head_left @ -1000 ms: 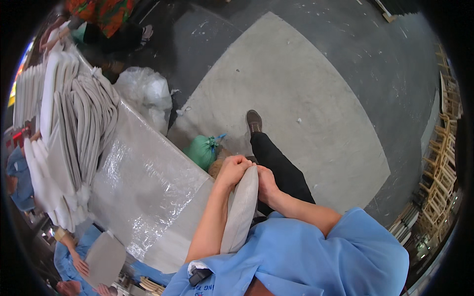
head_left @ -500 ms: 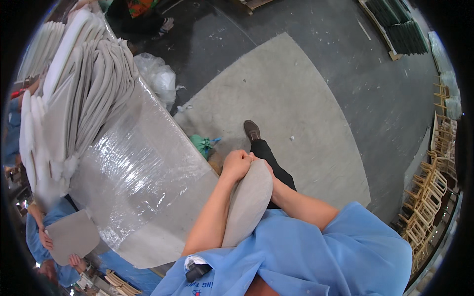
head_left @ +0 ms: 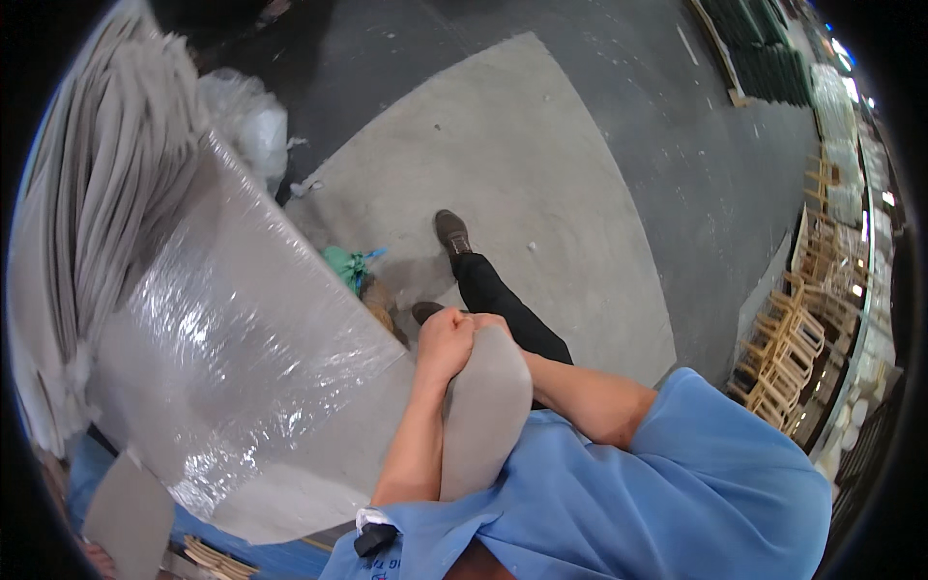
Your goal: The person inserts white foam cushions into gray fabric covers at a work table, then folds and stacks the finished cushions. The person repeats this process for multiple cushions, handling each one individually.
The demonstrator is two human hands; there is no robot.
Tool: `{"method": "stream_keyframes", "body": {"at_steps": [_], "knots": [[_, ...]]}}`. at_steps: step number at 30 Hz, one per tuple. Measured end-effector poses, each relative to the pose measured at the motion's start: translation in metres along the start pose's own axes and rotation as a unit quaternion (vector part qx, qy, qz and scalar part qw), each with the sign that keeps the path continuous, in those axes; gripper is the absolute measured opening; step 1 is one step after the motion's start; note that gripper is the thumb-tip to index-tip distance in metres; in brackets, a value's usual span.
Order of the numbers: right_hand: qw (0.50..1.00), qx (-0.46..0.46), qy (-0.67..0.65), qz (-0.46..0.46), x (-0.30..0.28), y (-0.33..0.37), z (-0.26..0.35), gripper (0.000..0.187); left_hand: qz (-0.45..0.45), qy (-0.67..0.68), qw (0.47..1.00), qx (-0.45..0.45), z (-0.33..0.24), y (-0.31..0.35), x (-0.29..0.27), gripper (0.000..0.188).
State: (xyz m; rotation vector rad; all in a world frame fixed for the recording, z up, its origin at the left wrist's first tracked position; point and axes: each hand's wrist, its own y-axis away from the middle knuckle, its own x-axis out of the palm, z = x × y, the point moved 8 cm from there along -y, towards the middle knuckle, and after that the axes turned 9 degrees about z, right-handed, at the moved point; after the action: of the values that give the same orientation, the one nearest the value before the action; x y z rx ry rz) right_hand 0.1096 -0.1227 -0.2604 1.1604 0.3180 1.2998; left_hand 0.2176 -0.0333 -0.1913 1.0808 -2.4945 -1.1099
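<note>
A grey fabric-covered cushion (head_left: 486, 411) stands between my forearms, its near end against my blue shirt. My left hand (head_left: 447, 343) is closed at the cushion's far end, knuckles up. Right beside it, my right hand (head_left: 490, 324) is also closed on that end; its fingers are partly hidden behind the cushion and the left hand. Exactly what part of the fabric the fingertips pinch cannot be made out.
To my left is a table (head_left: 290, 329) covered in shiny clear film, bearing a heap of grey fabric covers (head_left: 116, 145). Another person's hand (head_left: 100, 559) holds a grey panel (head_left: 130, 517). A green bag (head_left: 345, 266) lies beside the table; wooden chair frames (head_left: 783, 338) stand at right.
My view has turned, so the table and floor sit further left. Both hands stay together on the cushion's far end, and the cushion shows more of its broad face.
</note>
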Motion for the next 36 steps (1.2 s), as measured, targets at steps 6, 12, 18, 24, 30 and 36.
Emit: {"method": "stream_keyframes", "body": {"at_steps": [6, 12, 18, 24, 30, 36], "knots": [[0.972, 0.062, -0.217, -0.062, 0.031, 0.014, 0.024, 0.025, 0.009, 0.031, 0.999, -0.034, 0.006, 0.008, -0.005, 0.024], [0.968, 0.038, -0.233, -0.087, 0.024, 0.013, 0.01, 0.032, 0.036, 0.045, 0.994, -0.091, -0.007, 0.016, -0.005, 0.028], [0.964, -0.196, -0.03, -0.177, -0.012, 0.058, 0.082, 0.035, 0.039, 0.091, 0.991, -0.093, 0.007, 0.012, -0.002, 0.032], [0.958, -0.282, -0.046, 0.03, 0.052, 0.095, 0.136, 0.053, 0.069, 0.113, 0.986, -0.102, 0.002, 0.012, 0.006, 0.031], [0.973, -0.223, -0.031, 0.05, 0.043, 0.067, 0.126, 0.067, -0.052, 0.076, 0.994, -0.061, 0.019, -0.009, -0.009, 0.015], [0.978, -0.126, -0.125, 0.109, 0.042, 0.033, 0.107, 0.064, -0.149, 0.244, 0.958, 0.012, -0.044, -0.011, -0.047, 0.028]]}}
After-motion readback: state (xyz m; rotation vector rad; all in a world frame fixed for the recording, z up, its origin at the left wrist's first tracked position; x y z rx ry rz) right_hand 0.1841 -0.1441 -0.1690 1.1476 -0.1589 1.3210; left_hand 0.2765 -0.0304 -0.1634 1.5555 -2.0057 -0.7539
